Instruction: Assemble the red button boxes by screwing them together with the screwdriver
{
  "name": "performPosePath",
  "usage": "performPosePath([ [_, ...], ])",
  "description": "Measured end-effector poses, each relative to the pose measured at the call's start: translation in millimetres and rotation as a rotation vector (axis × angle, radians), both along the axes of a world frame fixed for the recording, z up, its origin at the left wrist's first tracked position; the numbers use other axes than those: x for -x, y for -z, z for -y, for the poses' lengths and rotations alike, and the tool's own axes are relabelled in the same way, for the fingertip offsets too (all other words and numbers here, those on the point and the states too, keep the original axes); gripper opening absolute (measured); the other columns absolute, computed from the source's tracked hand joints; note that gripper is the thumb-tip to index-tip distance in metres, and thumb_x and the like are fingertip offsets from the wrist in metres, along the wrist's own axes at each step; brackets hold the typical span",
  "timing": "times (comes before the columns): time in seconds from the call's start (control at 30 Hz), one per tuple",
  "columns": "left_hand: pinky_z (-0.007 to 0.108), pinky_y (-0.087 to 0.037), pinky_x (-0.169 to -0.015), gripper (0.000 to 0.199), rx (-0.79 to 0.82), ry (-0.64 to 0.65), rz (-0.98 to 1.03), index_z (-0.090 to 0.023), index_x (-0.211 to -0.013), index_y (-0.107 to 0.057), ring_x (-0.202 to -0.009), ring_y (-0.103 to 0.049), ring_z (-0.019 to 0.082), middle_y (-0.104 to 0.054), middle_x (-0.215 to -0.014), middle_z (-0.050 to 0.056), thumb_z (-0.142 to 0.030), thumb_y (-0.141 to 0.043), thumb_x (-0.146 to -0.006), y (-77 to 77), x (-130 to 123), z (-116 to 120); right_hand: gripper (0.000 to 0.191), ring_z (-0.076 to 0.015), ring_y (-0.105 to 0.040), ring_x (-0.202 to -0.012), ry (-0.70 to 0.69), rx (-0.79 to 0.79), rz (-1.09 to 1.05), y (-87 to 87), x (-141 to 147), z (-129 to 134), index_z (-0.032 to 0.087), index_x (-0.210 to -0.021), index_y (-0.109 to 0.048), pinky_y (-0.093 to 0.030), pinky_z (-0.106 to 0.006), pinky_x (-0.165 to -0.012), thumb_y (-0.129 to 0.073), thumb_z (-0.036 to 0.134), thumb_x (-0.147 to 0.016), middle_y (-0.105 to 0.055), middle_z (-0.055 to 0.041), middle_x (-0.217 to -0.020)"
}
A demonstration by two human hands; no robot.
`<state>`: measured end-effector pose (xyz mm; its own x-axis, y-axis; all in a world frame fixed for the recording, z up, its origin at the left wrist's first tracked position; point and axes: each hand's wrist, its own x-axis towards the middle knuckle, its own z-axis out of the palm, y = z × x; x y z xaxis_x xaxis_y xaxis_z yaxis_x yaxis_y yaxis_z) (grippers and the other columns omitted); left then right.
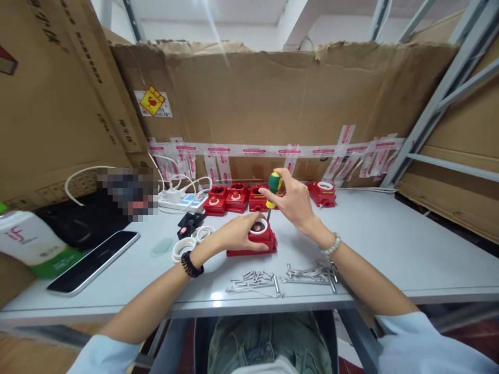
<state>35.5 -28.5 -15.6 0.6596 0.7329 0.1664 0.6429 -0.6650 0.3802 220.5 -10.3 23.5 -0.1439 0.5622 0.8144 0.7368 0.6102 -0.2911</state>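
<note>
A red box-shaped housing (252,251) with a white ring (259,226) on top lies on the table before me. My left hand (240,234) holds it, fingers and thumb around the ring's left side. Above its right side, my right hand (290,200) grips the green and yellow handle of a screwdriver (275,183). The screwdriver stands nearly upright, its shaft reaching down to the housing's back right part; the tip is too small to make out. Loose screws (255,278) lie nearer the table's front edge, beside metal rods with cords (312,272).
Several red housings (215,201) line the back, another (323,194) at the right. White rings (184,248), black parts (189,224) and a power strip (187,201) are left of centre. Farther left are a phone (95,262) and a bottle (35,239). Cardboard (273,98) stands behind.
</note>
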Motion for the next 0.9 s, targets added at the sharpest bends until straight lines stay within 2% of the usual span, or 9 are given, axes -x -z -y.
performPosePath([
  [0.1,0.036,-0.049,-0.080,0.070,0.017,0.003,0.004,-0.017,-0.125,-0.047,-0.096,-0.065,0.030,-0.065,-0.114,0.013,-0.055,-0.070,-0.071,-0.4,1,0,0.034,-0.0217,-0.064,-0.073,-0.022,0.004,-0.056,-7.3,2,0,0.017,-0.108,-0.059,-0.049,-0.035,-0.070,-0.064,0.039,-0.083,-0.067,-0.0054,-0.082],
  [0.27,0.036,-0.049,-0.079,0.069,0.041,0.022,0.030,-0.017,-0.124,-0.048,-0.095,-0.065,0.030,-0.064,-0.115,0.013,-0.053,-0.070,-0.070,0.5,2,-2,0.038,-0.0182,-0.066,-0.087,-0.520,0.275,-0.141,-16.7,-6,3,0.021,-0.116,-0.059,-0.053,-0.030,-0.073,-0.067,0.029,-0.080,-0.069,-0.0038,-0.099],
  [0.33,0.036,-0.048,-0.080,0.070,0.042,0.024,0.034,-0.016,-0.125,-0.048,-0.095,-0.065,0.030,-0.064,-0.115,0.013,-0.053,-0.071,-0.070,0.7,2,-3,0.039,-0.0177,-0.066,-0.088,-0.628,0.351,-0.151,-16.9,-10,3,0.021,-0.120,-0.057,-0.054,-0.032,-0.076,-0.063,0.029,-0.082,-0.068,-0.0041,-0.099],
  [0.4,0.036,-0.048,-0.080,0.071,0.031,0.024,0.028,-0.016,-0.125,-0.048,-0.095,-0.065,0.030,-0.065,-0.114,0.013,-0.052,-0.071,-0.069,0.6,2,-3,0.041,-0.0183,-0.065,-0.086,-0.541,0.319,-0.155,-15.1,-12,2,0.021,-0.122,-0.055,-0.054,-0.035,-0.079,-0.062,0.031,-0.083,-0.068,-0.0044,-0.098],
  [0.5,0.034,-0.047,-0.078,0.070,0.016,0.023,0.015,-0.016,-0.125,-0.048,-0.094,-0.065,0.030,-0.065,-0.113,0.013,-0.052,-0.071,-0.070,0.0,2,-3,0.042,-0.0228,-0.063,-0.091,-0.276,0.170,-0.119,-12.3,-10,1,0.019,-0.116,-0.059,-0.051,-0.041,-0.086,-0.069,0.036,-0.078,-0.067,-0.0075,-0.103],
  [0.57,0.034,-0.047,-0.077,0.070,0.008,0.023,0.001,-0.016,-0.125,-0.048,-0.093,-0.065,0.030,-0.065,-0.112,0.013,-0.053,-0.070,-0.070,-0.5,2,-3,0.042,-0.0252,-0.063,-0.095,-0.209,0.138,-0.116,-12.1,-8,1,0.018,-0.115,-0.060,-0.050,-0.044,-0.089,-0.070,0.034,-0.078,-0.067,-0.0093,-0.106],
  [0.7,0.036,-0.047,-0.078,0.072,-0.010,0.028,-0.019,-0.015,-0.128,-0.047,-0.093,-0.065,0.031,-0.066,-0.112,0.014,-0.055,-0.069,-0.072,-0.3,2,-2,0.055,-0.0230,-0.065,-0.098,-0.416,0.270,-0.177,-12.4,-8,3,0.019,-0.133,-0.049,-0.053,-0.041,-0.087,-0.065,0.026,-0.080,-0.067,-0.0093,-0.113],
  [0.8,0.039,-0.046,-0.083,0.072,-0.021,0.034,-0.026,-0.016,-0.128,-0.048,-0.097,-0.064,0.031,-0.065,-0.114,0.013,-0.058,-0.068,-0.073,0.4,5,-3,0.065,-0.0202,-0.067,-0.093,-0.623,0.379,-0.264,-10.1,-7,3,0.017,-0.140,-0.036,-0.055,-0.038,-0.083,-0.060,0.021,-0.080,-0.069,-0.0077,-0.101],
  [0.9,0.046,-0.042,-0.095,0.074,-0.045,0.035,-0.009,-0.018,-0.131,-0.047,-0.109,-0.059,0.034,-0.062,-0.123,0.015,-0.060,-0.067,-0.074,-1.2,5,-4,0.051,-0.0187,-0.067,-0.090,-0.570,0.357,-0.317,-7.5,-4,3,0.017,-0.127,-0.045,-0.055,-0.036,-0.082,-0.058,0.018,-0.078,-0.069,-0.0059,-0.095],
])
